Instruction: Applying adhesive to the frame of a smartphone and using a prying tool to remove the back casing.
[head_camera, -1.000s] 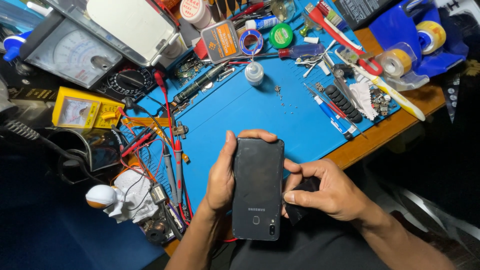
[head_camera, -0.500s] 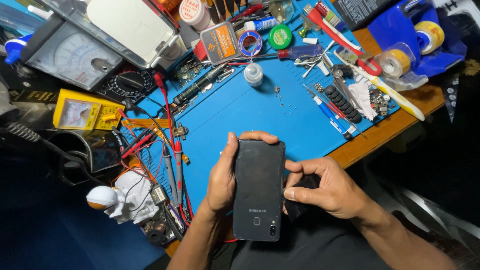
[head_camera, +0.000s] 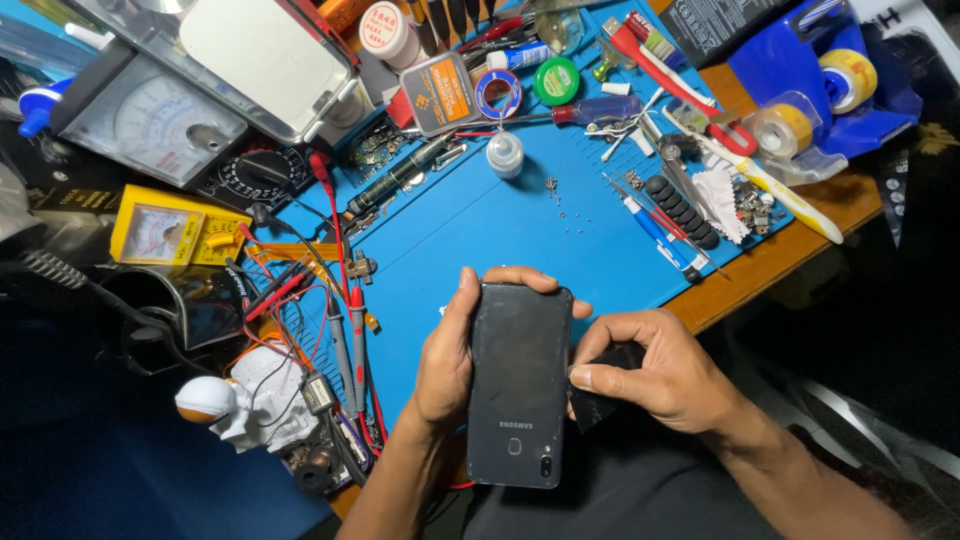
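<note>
a: where have we got the phone (head_camera: 520, 385)?
b: in front of us, above the near edge of the blue mat (head_camera: 480, 215) on the counter (head_camera: 790, 250). its dark back faces up.

a: which way does it run?
b: its long axis runs almost straight away from us, leaning slightly. the camera end points back toward us, the other end toward the mat.

a: and our left hand (head_camera: 450, 360)?
b: clamped on the phone's left edge, with fingers curled over the far end.

a: our right hand (head_camera: 665, 370)?
b: closed on a small black piece (head_camera: 600, 385), pinched between thumb and fingers, pressed against the phone's right edge.

a: what lies around?
b: red and black probes (head_camera: 345, 335) just left of our left hand, a yellow meter (head_camera: 165, 235) further left, and a white bottle (head_camera: 505, 155) and tape rolls (head_camera: 790, 125) on the far side.
</note>
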